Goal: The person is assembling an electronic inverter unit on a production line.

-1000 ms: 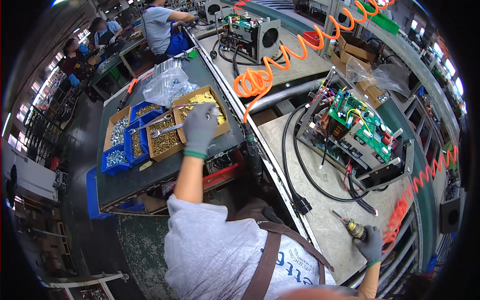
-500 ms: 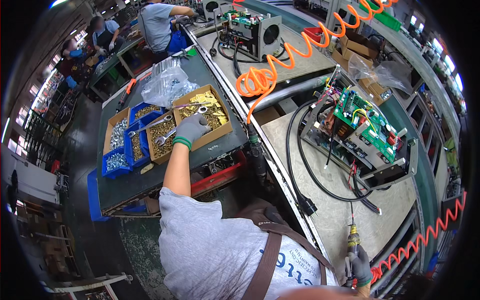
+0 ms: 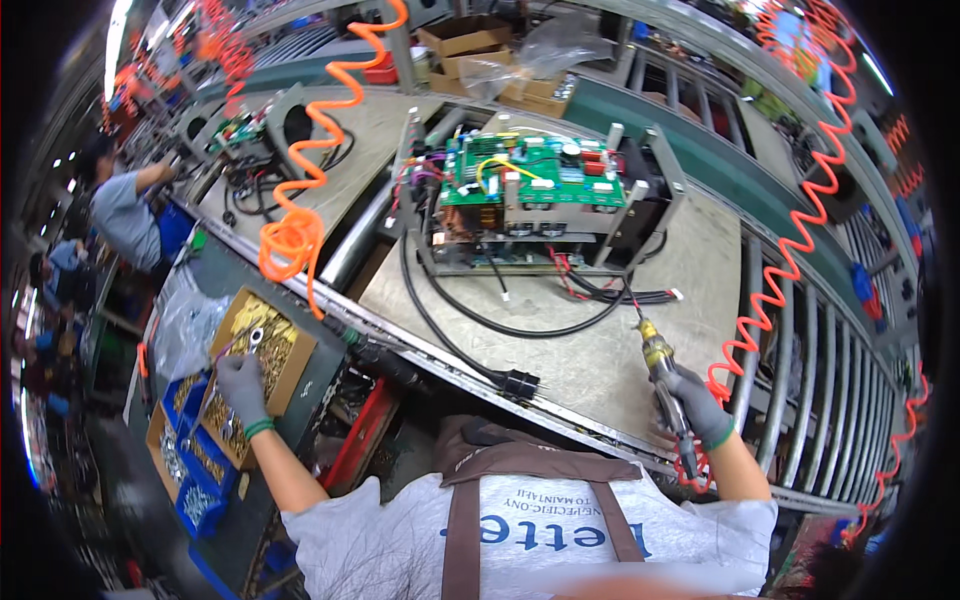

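Observation:
My left hand (image 3: 240, 388), in a grey glove, is over the cardboard box (image 3: 293, 390) of small brass-coloured screws (image 3: 272, 365). Its fingers are curled together, and what they hold, if anything, is hidden. A ring-ended wrench (image 3: 256, 338) lies across the box just beyond the hand. Gloved as well, my right hand (image 3: 695, 402) is wrapped round a power screwdriver (image 3: 660, 358) with a yellow collar. Its long thin bit points up and left, toward wire ends at the front of an open metal-framed unit with a green circuit board (image 3: 540, 170).
A black power cable loops before the unit and ends in a plug (image 3: 520, 383). Blue bins (image 3: 200, 508) of screws sit at left. Orange coiled hoses (image 3: 290, 245) hang overhead. Conveyor rollers (image 3: 825, 400) run along the right. A co-worker (image 3: 135, 205) stands far left.
My view has swung to the right, so the unit is now central. The screwdriver in my right hand has come up nearer the unit. My left hand stays at the screw box.

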### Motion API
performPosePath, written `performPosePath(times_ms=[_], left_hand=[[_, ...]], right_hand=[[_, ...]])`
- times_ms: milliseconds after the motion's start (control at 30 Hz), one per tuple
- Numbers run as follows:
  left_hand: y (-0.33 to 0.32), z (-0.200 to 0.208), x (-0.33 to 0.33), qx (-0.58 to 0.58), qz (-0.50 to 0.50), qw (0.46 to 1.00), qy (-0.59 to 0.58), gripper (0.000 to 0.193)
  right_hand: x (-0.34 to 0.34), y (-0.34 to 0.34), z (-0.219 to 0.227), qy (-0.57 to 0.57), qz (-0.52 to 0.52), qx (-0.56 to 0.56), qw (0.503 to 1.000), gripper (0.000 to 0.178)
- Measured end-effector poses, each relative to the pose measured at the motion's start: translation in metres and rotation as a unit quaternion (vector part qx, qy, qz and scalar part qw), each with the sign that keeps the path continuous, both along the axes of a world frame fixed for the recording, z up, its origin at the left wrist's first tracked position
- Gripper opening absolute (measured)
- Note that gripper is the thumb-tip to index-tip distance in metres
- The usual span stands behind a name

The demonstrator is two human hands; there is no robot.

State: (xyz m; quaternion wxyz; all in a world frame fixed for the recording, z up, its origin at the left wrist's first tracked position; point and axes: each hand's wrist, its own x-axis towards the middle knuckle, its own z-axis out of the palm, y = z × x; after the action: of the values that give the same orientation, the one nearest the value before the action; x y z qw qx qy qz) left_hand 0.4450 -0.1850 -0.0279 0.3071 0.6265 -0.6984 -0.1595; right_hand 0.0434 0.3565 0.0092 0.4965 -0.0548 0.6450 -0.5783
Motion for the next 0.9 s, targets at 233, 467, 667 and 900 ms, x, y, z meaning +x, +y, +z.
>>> performPosePath(times_ms=[233,467,667,900], left_hand=[[0.093,0.066,-0.086,0.011,-0.165,0.899,0.405,0.021],[0.217,0.057,-0.253,0.465,-0.424,0.64,0.441,0.029],[0.228,0.025,-0.314,0.627,-0.39,0.436,0.514,0.019],[0.236,0.009,-0.338,0.561,-0.437,0.528,0.465,0.023]], right_hand=[[-0.016,-0.001,-0.023,0.092,0.051,0.053,0.993,0.041],[-0.029,-0.03,-0.013,0.081,0.083,0.042,0.992,0.036],[-0.018,-0.037,0.024,-0.012,0.137,0.076,0.988,0.03],[0.017,-0.013,-0.014,0.024,0.114,-0.007,0.993,0.038]])
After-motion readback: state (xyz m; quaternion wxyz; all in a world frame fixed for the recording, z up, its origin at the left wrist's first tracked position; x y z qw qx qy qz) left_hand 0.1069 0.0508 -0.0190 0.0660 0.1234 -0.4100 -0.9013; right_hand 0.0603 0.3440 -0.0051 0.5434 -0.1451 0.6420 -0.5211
